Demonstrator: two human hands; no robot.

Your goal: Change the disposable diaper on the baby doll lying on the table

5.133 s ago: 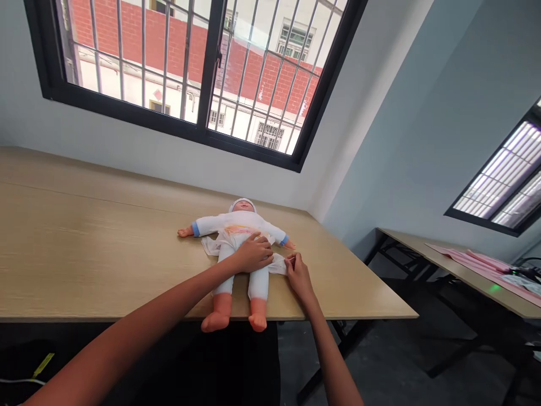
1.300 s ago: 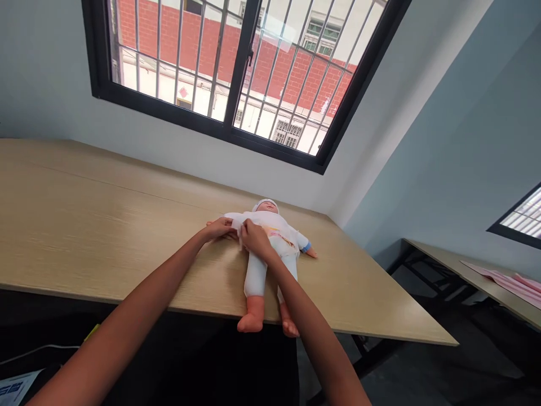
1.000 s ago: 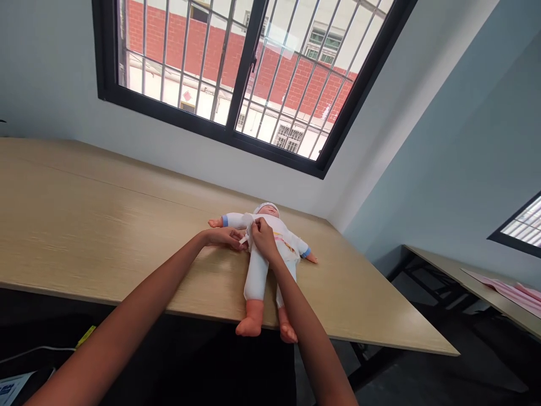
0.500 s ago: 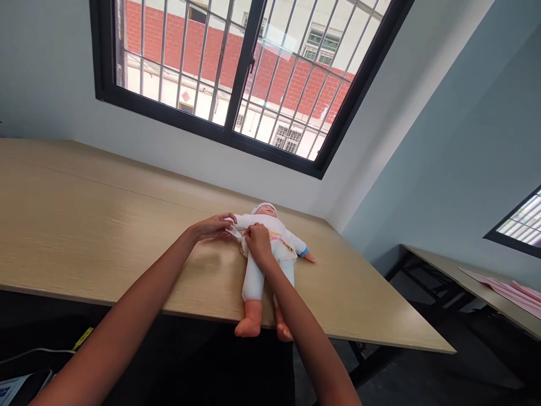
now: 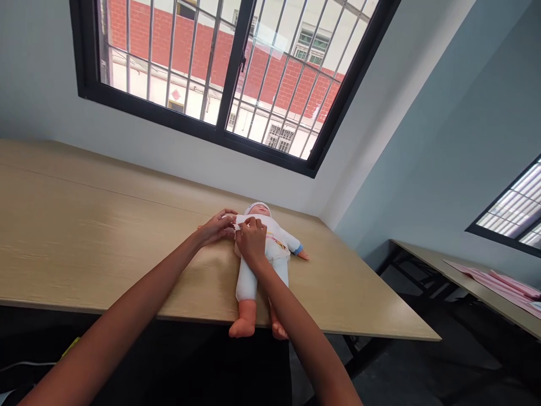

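both hands, left hand (image 5: pixel 216 227) and right hand (image 5: pixel 252 241), fingers pinched shut on the doll's white top (image 5: pixel 270 234)

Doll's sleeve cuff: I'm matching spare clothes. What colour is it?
Blue, on the doll's white outfit; head view.

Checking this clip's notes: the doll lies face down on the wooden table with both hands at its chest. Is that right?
Not quite. The head view shows the doll lying face up, not face down. It is on the wooden table, with the left hand and right hand at its chest.
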